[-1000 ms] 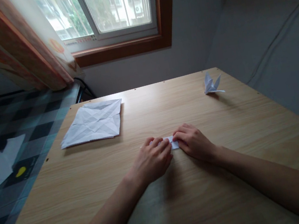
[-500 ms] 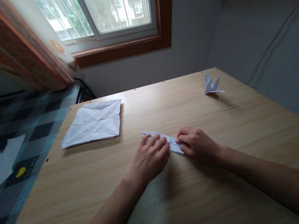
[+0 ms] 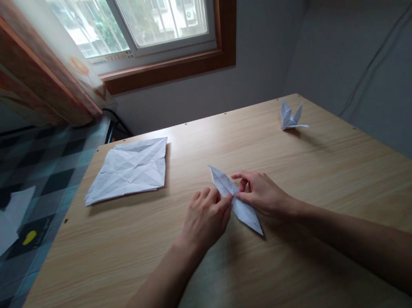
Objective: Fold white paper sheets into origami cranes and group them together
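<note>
Over the middle of the wooden surface point(image 3: 216, 301), the left hand point(image 3: 209, 217) and the right hand point(image 3: 263, 193) pinch the narrow folded paper point(image 3: 245, 213) between them at its middle, its pointed ends sticking out beyond the fingers.

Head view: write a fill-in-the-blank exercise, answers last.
1. The folded paper touched by the left hand and right hand is ____ in colour.
2. The flat creased sheet lies on the far ____ part of the table, as the person sees it.
3. A small folded figure stands near the table's far ____ corner.

Missing words: white; left; right.
</note>
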